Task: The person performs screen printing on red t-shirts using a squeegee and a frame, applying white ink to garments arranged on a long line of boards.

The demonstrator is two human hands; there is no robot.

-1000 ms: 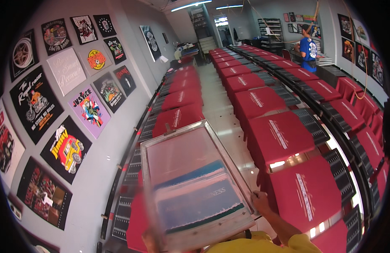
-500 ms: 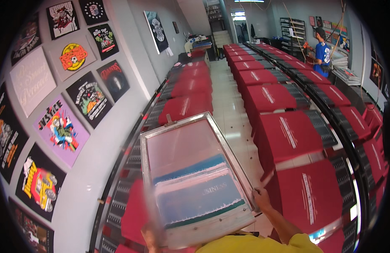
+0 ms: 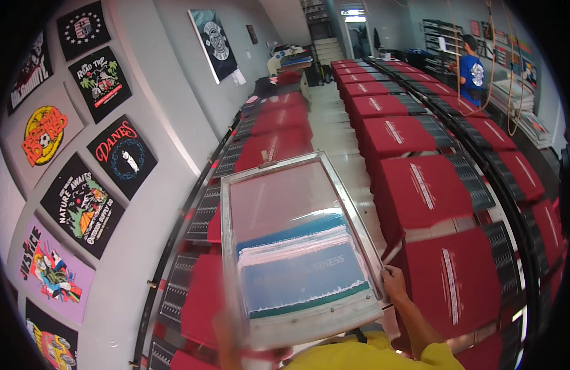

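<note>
A screen printing frame (image 3: 340, 194) with metal edges is held tilted before me. Its mesh is pinkish at the far part and carries blue and green areas with smeared white ink at the near part. My right hand (image 3: 393, 283) is closed around the frame's right edge, near its lower corner. At the lower left edge is my left hand (image 3: 224, 327), smeared by motion, its fingers hard to make out; it appears to grip the frame. Dark red shirts (image 3: 424, 185) with a narrow whitish print lie on the row of printing boards to the right.
More red shirts (image 3: 260, 151) lie along the left row beside the wall. A tiled aisle (image 3: 334, 117) runs between the rows. Dark rails (image 3: 482, 154) edge the boards. Printed shirt panels (image 3: 100, 83) hang on the left wall. A person in a blue shirt (image 3: 472, 74) stands far right.
The wall panels have slid left and downward in view as I move along the aisle. The frame has shifted slightly right and up, still in my hands. The far person has turned.
</note>
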